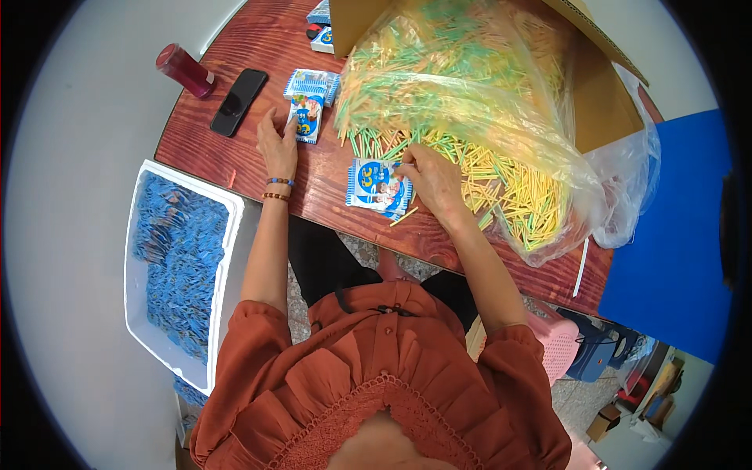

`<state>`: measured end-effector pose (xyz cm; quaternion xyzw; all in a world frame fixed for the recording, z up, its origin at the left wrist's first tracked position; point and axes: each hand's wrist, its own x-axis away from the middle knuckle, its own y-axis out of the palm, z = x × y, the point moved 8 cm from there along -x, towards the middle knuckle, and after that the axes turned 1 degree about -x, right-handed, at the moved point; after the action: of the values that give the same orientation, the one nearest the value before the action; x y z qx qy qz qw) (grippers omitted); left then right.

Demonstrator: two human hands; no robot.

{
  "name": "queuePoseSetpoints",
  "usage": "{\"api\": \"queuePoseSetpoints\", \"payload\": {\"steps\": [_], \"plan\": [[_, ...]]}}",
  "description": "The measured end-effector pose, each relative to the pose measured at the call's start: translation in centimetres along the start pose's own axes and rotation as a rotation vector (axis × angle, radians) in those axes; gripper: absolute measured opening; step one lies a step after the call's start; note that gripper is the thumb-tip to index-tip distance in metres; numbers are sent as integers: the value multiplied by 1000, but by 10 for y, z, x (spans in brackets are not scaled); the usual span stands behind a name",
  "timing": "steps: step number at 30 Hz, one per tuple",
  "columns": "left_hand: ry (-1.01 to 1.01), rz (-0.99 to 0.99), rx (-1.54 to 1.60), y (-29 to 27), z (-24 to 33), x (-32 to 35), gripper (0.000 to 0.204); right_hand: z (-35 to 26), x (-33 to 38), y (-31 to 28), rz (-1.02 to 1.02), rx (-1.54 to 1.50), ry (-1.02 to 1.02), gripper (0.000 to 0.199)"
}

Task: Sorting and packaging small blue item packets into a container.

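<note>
My left hand [278,147] rests on the table with its fingers apart, the thumb side against a small blue-and-white packet [305,117]. Another such packet [317,81] lies partly beneath that one. In front of me, a small stack of blue-and-white packets [376,186] lies near the table edge. My right hand [435,182] has thumb and forefinger closed at the stack's right upper corner, pinching the top packet. Thin yellow and green paper-like sticks [517,192] spill from a clear plastic bag [470,98] just beyond my right hand. One loose stick [403,217] lies beside the stack.
A cardboard box [607,98] stands behind the bag on the red-brown table [321,184]. At left are a black phone [239,102] and a red-capped bottle [186,70]. A white foam bin [227,274] full of blue packets stands beside the table; a blue panel [666,227] is at right.
</note>
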<state>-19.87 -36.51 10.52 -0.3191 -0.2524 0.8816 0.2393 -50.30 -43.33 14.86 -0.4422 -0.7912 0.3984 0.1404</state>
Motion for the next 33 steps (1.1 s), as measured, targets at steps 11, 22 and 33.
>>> {"api": "queuePoseSetpoints", "payload": {"steps": [11, 22, 33], "plan": [[-458, -688, 1085, 31, 148, 118, 13, 18, 18, -32, 31, -1070, 153, 8], [-483, -851, 1113, 66, 183, 155, 12, 78, 82, -25, 92, -946, 402, 14], [-572, -756, 1178, 77, 201, 182, 11, 79, 102, -49, 319, -1119, 292, 8]]}}
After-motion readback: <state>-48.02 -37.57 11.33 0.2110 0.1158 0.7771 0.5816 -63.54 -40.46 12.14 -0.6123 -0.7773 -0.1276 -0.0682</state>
